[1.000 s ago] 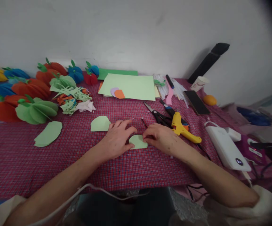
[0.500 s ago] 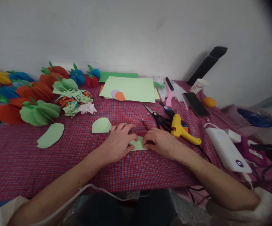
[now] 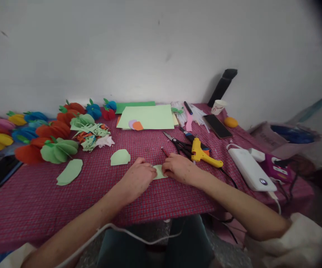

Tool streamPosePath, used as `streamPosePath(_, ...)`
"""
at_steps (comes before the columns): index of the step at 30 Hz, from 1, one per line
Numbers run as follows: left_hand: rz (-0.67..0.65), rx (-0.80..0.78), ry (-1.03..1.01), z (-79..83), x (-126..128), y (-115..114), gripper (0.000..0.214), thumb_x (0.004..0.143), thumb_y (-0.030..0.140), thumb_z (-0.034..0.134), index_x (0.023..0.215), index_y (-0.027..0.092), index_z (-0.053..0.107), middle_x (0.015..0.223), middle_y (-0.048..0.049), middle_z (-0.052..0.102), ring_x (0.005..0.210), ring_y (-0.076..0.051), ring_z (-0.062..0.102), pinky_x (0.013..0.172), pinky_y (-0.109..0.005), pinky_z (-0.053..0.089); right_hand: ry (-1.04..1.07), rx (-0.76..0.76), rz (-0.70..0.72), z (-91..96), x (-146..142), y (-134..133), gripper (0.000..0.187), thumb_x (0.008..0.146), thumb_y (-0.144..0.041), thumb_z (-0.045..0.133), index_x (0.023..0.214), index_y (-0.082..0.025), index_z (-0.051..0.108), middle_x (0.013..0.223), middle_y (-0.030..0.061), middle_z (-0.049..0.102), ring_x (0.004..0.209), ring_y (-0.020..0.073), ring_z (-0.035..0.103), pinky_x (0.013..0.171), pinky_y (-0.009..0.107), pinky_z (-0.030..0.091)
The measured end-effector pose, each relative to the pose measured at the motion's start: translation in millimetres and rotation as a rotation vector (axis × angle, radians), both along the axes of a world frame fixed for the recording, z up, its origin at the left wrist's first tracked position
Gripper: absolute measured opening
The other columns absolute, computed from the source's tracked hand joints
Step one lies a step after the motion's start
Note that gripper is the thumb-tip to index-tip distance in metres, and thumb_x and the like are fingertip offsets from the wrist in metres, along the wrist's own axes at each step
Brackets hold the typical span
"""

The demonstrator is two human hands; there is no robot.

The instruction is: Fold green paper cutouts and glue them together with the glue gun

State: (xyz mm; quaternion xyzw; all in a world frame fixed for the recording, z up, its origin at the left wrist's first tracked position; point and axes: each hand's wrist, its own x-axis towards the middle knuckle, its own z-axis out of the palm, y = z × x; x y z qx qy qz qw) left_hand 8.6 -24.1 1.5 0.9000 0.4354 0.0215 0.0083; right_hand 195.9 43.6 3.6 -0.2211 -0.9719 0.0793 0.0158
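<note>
A small light green paper cutout [image 3: 158,172] lies low over the cloth between my hands. At its left edge, my left hand [image 3: 138,178] holds it with the fingers drawn together. My right hand [image 3: 179,169] grips the right end with curled fingers, which cover that part. A folded light green paper piece [image 3: 120,157] rests just beyond my left hand. Farther left is a stack of light green cutouts [image 3: 70,172]. A pencil [image 3: 165,151] pokes out behind my right hand, and black-handled scissors [image 3: 179,144] lie beyond it.
A yellow glue gun [image 3: 205,154], a phone [image 3: 217,125] and a white power bank [image 3: 251,169] occupy the right side. Paper scraps [image 3: 94,136] and several paper pumpkins [image 3: 59,150] fill the left. Light green sheets [image 3: 150,115] lie at the back. A white cable [image 3: 138,238] crosses my lap.
My left hand's fingers, spread before, are now drawn together at the paper's left edge. The right hand keeps its grip. The whole view has shifted, showing more on the left.
</note>
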Motion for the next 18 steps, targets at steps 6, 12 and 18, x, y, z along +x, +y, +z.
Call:
streamPosePath(6, -0.067, 0.080, 0.098, 16.3, -1, -12, 0.015, 0.085, 0.014, 0.048, 0.091, 0.019, 0.060, 0.088, -0.0044, 0.065, 0.087, -0.022, 0.048, 0.075, -0.038, 0.026, 0.080, 0.036, -0.060, 6.7, 16, -13, 0.020, 0.086, -0.013, 0.051, 0.087, -0.019, 0.070, 0.083, 0.0048, 0.068, 0.083, 0.0168, 0.052, 0.077, 0.031, 0.035)
streamPosePath(12, -0.111, 0.137, 0.136, 14.7, -4, -15, 0.013, 0.086, 0.015, 0.049, 0.093, 0.017, 0.061, 0.088, -0.0056, 0.066, 0.090, -0.023, 0.049, 0.075, -0.038, 0.026, 0.147, 0.131, -0.228, 0.5, 21, -51, 0.029, 0.090, -0.013, 0.046, 0.110, -0.023, 0.063, 0.109, 0.0031, 0.066, 0.105, 0.0208, 0.046, 0.091, 0.038, 0.029)
streamPosePath(18, -0.144, 0.134, 0.125, 10.7, -13, -14, 0.023, 0.087, 0.016, 0.048, 0.107, 0.023, 0.059, 0.097, -0.0033, 0.067, 0.093, -0.021, 0.050, 0.076, -0.035, 0.026, 0.064, 0.206, -0.190, -14.9, 18, -62, 0.026, 0.091, -0.017, 0.046, 0.112, -0.022, 0.061, 0.116, 0.0030, 0.063, 0.112, 0.0230, 0.043, 0.097, 0.043, 0.026)
